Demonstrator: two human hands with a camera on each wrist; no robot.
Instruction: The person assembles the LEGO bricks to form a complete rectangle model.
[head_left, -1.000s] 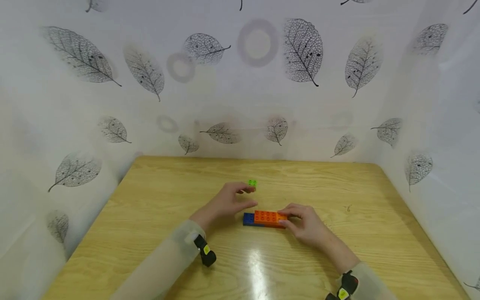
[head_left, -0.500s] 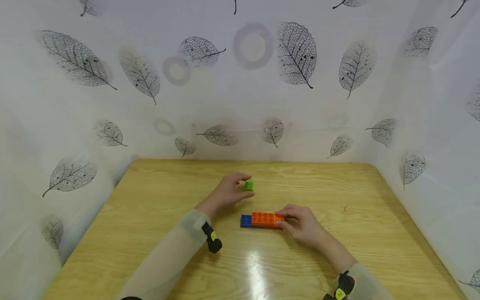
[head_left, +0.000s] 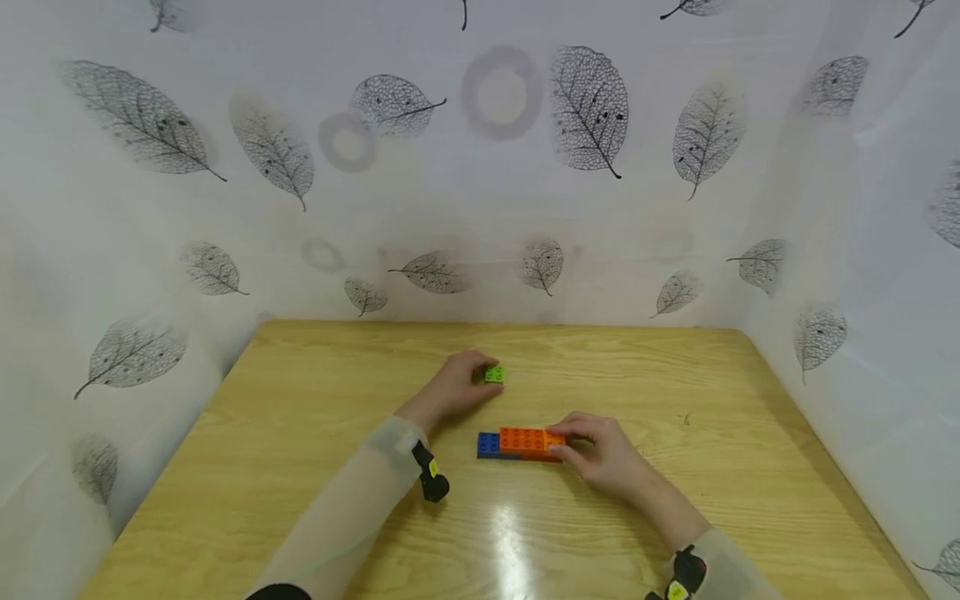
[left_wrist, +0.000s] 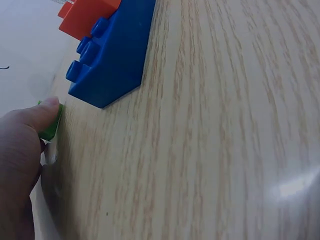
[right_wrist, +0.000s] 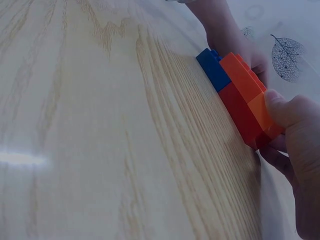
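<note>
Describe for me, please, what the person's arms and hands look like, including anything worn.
The left hand and right hand are ungloved. The left sleeve and right sleeve are pale and plain. A black left device and black right device sit at the wrists, each with a yellow patch.

Brick stack (head_left: 521, 443) on the table (head_left: 645, 367), single brick (head_left: 494, 375) behind
</note>
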